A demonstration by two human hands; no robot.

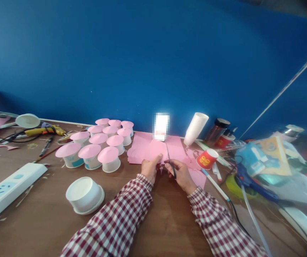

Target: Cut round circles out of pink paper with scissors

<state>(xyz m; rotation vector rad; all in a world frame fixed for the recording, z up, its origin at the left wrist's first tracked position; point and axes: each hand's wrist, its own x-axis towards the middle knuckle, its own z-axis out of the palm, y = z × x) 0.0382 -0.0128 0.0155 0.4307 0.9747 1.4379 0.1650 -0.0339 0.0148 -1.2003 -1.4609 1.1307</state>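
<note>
My left hand point(150, 169) is closed on a piece of pink paper point(157, 150) near the middle of the table, its thumb on top. My right hand point(182, 175) grips a pair of scissors point(168, 154) with dark handles, the blades pointing away from me beside the paper. Behind both hands lies a stack of pink sheets point(137, 150), against which the edge of the held piece is hard to make out. Several white paper bowls, each topped with a shallow pink cone point(107, 155), stand in rows to the left. Closer to me is a plain white bowl point(82, 192), upside down.
A white power strip point(11, 191) and a yellow glue gun point(45, 131) lie at left. To the right are stacked white cups point(196, 128), a red paper cup point(207, 159), a blue glue gun point(257, 187) and cluttered packaging. A phone-like bright screen point(161, 125) leans against the blue wall.
</note>
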